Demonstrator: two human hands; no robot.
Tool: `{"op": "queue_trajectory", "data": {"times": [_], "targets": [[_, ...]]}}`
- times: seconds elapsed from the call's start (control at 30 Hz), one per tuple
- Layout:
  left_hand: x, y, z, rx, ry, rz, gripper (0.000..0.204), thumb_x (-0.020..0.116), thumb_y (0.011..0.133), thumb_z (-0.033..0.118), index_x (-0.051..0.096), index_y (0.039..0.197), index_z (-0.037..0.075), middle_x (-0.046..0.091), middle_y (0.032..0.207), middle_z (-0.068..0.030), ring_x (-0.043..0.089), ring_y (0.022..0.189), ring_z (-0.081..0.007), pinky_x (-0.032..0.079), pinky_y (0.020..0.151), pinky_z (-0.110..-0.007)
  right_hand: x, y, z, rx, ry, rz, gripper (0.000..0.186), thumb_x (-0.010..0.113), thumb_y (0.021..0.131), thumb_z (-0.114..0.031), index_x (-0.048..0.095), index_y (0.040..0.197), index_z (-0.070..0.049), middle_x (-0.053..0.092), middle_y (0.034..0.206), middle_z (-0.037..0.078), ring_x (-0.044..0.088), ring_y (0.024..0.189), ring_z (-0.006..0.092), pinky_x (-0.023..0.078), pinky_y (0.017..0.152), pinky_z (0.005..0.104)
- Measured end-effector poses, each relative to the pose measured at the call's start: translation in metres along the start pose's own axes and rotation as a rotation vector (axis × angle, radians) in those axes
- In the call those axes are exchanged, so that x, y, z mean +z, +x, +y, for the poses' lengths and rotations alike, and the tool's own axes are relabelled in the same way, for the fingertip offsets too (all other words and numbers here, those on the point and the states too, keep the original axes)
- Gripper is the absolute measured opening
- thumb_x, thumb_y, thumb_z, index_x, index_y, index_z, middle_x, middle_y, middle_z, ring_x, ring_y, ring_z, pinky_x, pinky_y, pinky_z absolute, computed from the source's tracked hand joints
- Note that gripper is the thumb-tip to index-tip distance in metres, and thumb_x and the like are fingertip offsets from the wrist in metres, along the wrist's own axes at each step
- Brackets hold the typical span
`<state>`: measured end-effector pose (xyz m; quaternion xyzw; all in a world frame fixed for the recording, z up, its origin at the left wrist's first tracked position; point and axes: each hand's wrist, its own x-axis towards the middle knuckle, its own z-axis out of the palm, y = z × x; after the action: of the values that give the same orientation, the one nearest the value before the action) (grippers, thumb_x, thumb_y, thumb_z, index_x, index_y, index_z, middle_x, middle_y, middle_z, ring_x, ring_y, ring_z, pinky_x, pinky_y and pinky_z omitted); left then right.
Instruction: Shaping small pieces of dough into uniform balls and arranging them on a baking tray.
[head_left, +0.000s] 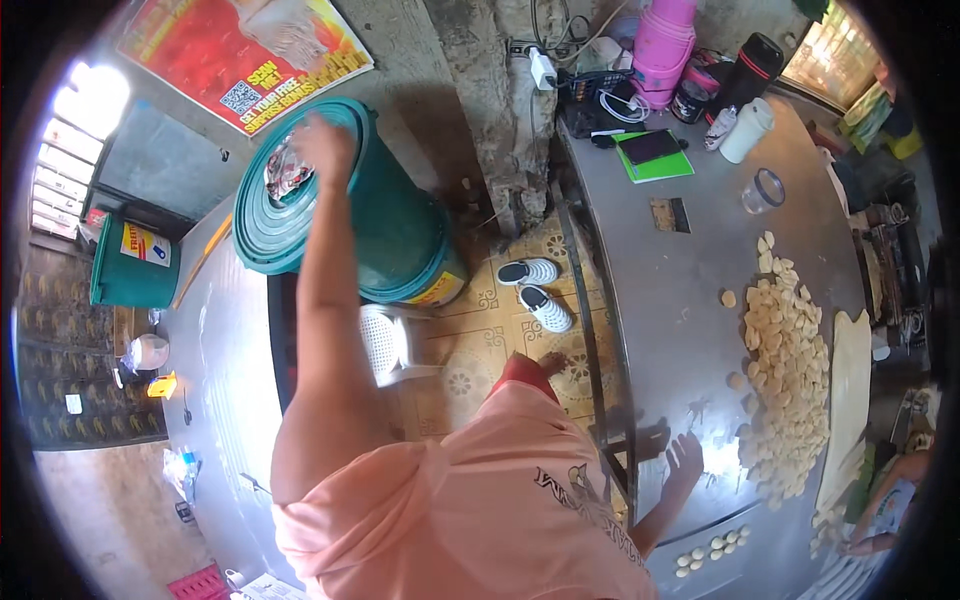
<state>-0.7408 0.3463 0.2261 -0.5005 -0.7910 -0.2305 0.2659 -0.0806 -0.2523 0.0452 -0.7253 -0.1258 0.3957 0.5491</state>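
Note:
My left arm is stretched up to a large green lidded bin (250,245), with my left hand (325,148) over a crumpled silver-and-red patterned item (285,172) on the lid; blur hides whether its fingers grip it. My right hand (682,462) has its fingers spread at the near edge of the right metal table (680,310), holding nothing. Beside it lie a big pile of cut pale dough pieces (785,370), a long strip of dough (845,400) and several small round dough balls (712,550) near the bottom.
A white plastic chair (385,345) and sneakers (540,300) stand on the tiled floor. A left table (220,360) holds a smaller green bucket (135,265). Pink buckets (660,65), a phone (650,147) and a clear container (763,192) occupy the right table's back. Another person's arm (895,495) is at lower right.

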Motion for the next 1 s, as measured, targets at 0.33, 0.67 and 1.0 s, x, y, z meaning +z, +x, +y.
{"op": "queue_trajectory", "data": {"times": [0.33, 0.67, 1.0], "targets": [[-0.062, 0.047, -0.147, -0.07, -0.826, -0.229, 0.04, 0.061, 0.105, 0.028, 0.074, 0.12, -0.006, 0.078, 0.108, -0.0222, 0.075, 0.1, -0.0309, 0.057, 0.092, -0.044, 0.029, 0.02, -0.034, 0.001, -0.036, -0.073, 0.049, 0.067, 0.103, -0.035, 0.063, 0.143, -0.006, 0.069, 0.131, 0.012, 0.066, 0.121, 0.0264, 0.052, 0.101, 0.0414], [-0.19, -0.028, 0.022, -0.416, -1.693, -0.801, 0.038, 0.049, 0.11, 0.016, 0.06, 0.141, -0.004, 0.07, 0.131, -0.0134, 0.069, 0.115, -0.0241, 0.055, 0.103, -0.039, 0.038, -0.002, -0.03, -0.02, 0.021, -0.084, 0.047, 0.07, 0.101, -0.035, 0.067, 0.137, -0.004, 0.07, 0.125, 0.01, 0.067, 0.116, 0.0235, 0.053, 0.098, 0.0386], [-0.174, -0.237, 0.256, -0.015, -1.563, -1.427, 0.019, 0.047, 0.11, 0.011, 0.064, 0.117, 0.004, 0.071, 0.113, -0.0097, 0.069, 0.1, -0.023, 0.057, 0.094, -0.039, -0.008, -0.074, 0.011, 0.038, 0.099, 0.159, 0.042, 0.07, 0.102, -0.035, 0.069, 0.132, -0.005, 0.072, 0.118, 0.006, 0.066, 0.111, 0.0181, 0.053, 0.094, 0.0355]]}}
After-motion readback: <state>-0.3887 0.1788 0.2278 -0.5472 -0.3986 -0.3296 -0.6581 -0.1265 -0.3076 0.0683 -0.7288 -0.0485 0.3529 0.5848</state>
